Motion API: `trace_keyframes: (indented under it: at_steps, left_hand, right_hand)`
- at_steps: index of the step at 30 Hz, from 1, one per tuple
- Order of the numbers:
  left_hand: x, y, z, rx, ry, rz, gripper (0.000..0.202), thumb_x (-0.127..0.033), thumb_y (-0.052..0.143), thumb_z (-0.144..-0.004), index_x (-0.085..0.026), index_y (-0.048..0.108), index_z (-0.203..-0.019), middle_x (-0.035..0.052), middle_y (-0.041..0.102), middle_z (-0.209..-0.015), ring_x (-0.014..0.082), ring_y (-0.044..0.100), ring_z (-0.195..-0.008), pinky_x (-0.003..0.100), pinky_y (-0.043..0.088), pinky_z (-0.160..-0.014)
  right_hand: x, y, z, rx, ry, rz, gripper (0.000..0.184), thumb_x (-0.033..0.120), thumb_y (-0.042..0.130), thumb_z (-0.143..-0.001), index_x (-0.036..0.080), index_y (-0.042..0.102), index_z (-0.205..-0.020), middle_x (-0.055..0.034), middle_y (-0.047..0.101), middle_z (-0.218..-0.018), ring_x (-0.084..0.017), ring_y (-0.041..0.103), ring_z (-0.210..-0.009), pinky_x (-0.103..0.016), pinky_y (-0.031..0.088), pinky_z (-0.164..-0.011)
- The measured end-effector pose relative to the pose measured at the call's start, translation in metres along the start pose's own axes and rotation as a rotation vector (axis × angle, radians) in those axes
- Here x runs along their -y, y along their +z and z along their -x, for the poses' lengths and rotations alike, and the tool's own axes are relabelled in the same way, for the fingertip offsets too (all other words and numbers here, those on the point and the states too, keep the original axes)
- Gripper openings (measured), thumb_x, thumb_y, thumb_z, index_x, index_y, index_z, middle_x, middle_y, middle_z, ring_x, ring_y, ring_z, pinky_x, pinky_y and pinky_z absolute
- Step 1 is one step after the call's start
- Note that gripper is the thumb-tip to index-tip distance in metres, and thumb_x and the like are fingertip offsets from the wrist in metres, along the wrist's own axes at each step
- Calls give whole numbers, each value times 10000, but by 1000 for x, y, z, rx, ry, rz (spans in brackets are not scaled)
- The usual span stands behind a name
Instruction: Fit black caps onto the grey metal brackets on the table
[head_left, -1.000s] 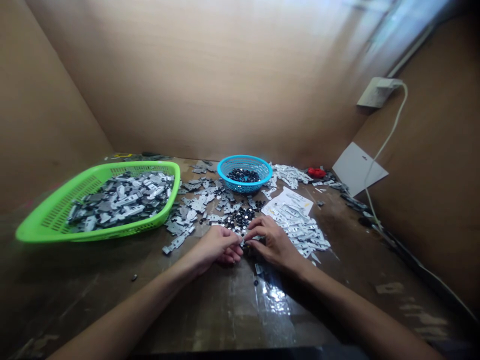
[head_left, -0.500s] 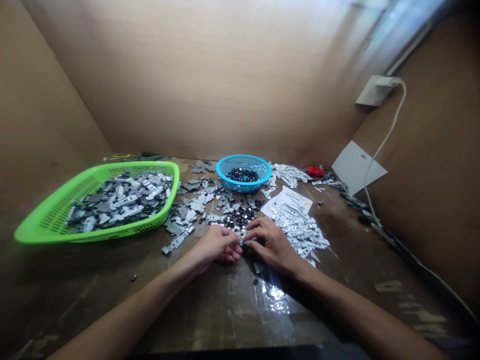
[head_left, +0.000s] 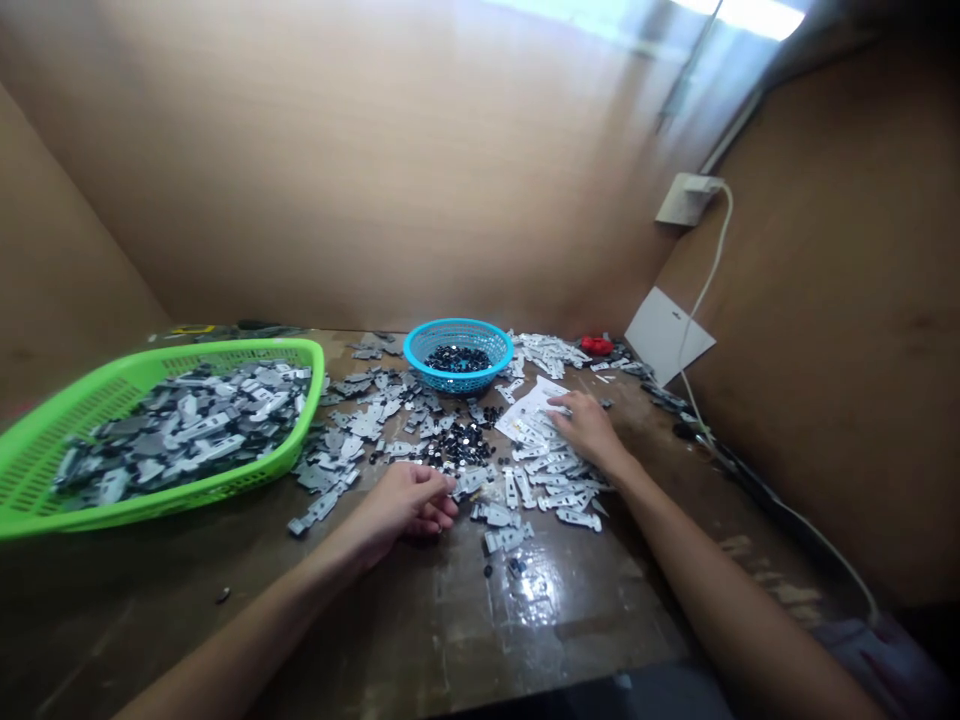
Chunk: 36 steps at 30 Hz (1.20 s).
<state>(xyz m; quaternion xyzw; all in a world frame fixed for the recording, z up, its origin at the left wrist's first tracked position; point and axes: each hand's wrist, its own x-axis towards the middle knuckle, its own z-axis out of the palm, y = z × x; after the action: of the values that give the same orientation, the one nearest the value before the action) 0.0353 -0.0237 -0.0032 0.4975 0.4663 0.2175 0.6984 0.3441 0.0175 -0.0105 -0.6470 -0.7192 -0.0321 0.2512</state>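
My left hand [head_left: 412,500] is closed in a pinch, thumb against curled fingers. A flat grey part [head_left: 472,482] with cut-outs sticks out to the right of its fingertips. Beyond it lies a heap of small black round pieces [head_left: 463,444], some with shiny tops. Fingers stretched forward and slightly bent, my right hand [head_left: 586,425] hovers at or touches the edge of a white paper sheet [head_left: 531,404]. Several long pale grey parts [head_left: 559,468] lie beneath and beside it. Whether the right fingertips touch a part cannot be made out.
A green basket [head_left: 304,440] full of grey parts stands at left. A blue basket [head_left: 459,382] with black pieces sits at the back. Loose grey parts [head_left: 367,415] spread between them. A red object [head_left: 596,346] and a white cable [head_left: 720,245] are at right.
My right hand has left the left hand and moved right and away, toward the paper, its fingers opening. My left hand stays pinched. The view has shifted slightly to the right.
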Motion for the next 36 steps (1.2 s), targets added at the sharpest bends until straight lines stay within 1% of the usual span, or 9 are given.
trace_keyframes:
  at_steps: [3, 8, 15, 20, 24, 28, 31, 34, 36]
  left_hand:
    - [-2, -1, -1, -6, 11, -7, 300, -415, 594, -709, -120, 555, -744, 71, 654, -715, 92, 595, -544, 160, 430, -470]
    - [-3, -2, -2, -18, 12, 0, 301, -413, 598, -702, -120, 555, -754, 69, 654, -710, 96, 597, -546, 167, 435, -478]
    - [0, -2, -1, -4, 19, -12, 305, -421, 597, -705, -126, 555, -765, 66, 658, -714, 99, 604, -555, 169, 437, -482]
    - [-1, -2, -1, -2, 17, -15, 314, -436, 608, -691, -134, 555, -755, 61, 661, -710, 97, 600, -550, 168, 433, -475]
    - [-1, -2, -2, 0, 10, -18, 321, -450, 603, -692, -138, 556, -752, 57, 660, -702, 93, 596, -543, 169, 435, -481]
    - [-1, -2, -3, -4, -4, -12, 320, -444, 613, -682, -137, 550, -746, 55, 656, -695, 94, 595, -542, 170, 432, -479]
    - [-1, -2, -3, -2, -6, -8, 320, -439, 613, -683, -133, 548, -748, 57, 654, -701, 95, 597, -548, 169, 430, -478]
    - [-1, -2, -2, -1, -6, -7, 325, -439, 611, -686, -128, 549, -755, 58, 653, -701, 96, 600, -554, 170, 432, -481]
    - [-2, -2, -2, -2, -8, -8, 326, -438, 614, -683, -125, 546, -749, 60, 655, -701, 96, 599, -551, 173, 434, -483]
  right_hand:
    - [-3, 4, 1, 21, -24, 27, 171, 247, 560, -773, 186, 673, -885, -73, 635, -870, -208, 541, -866, -309, 375, -803]
    - [13, -1, 5, -24, -83, 7, 133, 233, 520, -801, 183, 642, -816, -54, 626, -847, -187, 530, -841, -283, 369, -778]
    - [12, 2, 4, 71, -123, 51, 212, 196, 517, -802, 188, 624, -985, -76, 618, -946, -202, 510, -916, -300, 364, -807]
    - [13, -4, 5, 51, -117, -2, 113, 217, 542, -785, 184, 646, -816, -63, 611, -856, -194, 517, -881, -300, 367, -804]
    - [24, -16, 7, -49, -79, -190, 124, 253, 538, -777, 185, 634, -816, -43, 614, -853, -170, 540, -793, -283, 392, -726]
    - [34, -22, 7, -45, 27, -440, 174, 309, 536, -764, 172, 638, -795, -27, 629, -774, -147, 542, -671, -260, 396, -607]
    - [36, -19, 7, 36, 140, -700, 217, 363, 573, -732, 153, 618, -763, -8, 610, -656, -113, 505, -531, -231, 376, -500]
    - [40, -17, 10, 192, 298, -1022, 279, 419, 588, -720, 159, 578, -820, 26, 567, -532, -76, 441, -378, -192, 310, -378]
    - [44, -16, 13, 287, 369, -1209, 301, 433, 595, -717, 167, 554, -851, -2, 621, -594, -98, 536, -431, -181, 349, -390]
